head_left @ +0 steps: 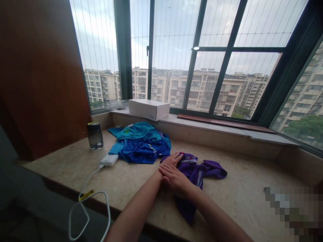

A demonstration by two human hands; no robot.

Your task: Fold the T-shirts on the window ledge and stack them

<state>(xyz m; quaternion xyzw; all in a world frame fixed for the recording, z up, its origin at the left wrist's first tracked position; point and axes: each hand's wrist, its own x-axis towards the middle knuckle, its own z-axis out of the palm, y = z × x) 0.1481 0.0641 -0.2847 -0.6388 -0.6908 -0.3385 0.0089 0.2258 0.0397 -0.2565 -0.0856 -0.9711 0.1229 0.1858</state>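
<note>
A crumpled purple garment (185,171) with grey stripes and a small red patch lies on the stone ledge (242,201). My left hand (173,160) rests on its upper left part, fingers stretched out towards the red patch. Across my left wrist lies my right hand (175,178), its fingers extended and close together over the skin, with the purple cloth beneath and beside it. Parts of the garment are hidden under both hands and the right forearm. Just behind, to the left, sits a heap of blue and teal clothing (141,141).
At the left stand a dark clear bottle (95,136) and a white power bank (109,160), whose white cable (87,181) hangs over the front edge. A white box (148,109) sits on the windowsill. A blurred-out object (285,205) lies at the right.
</note>
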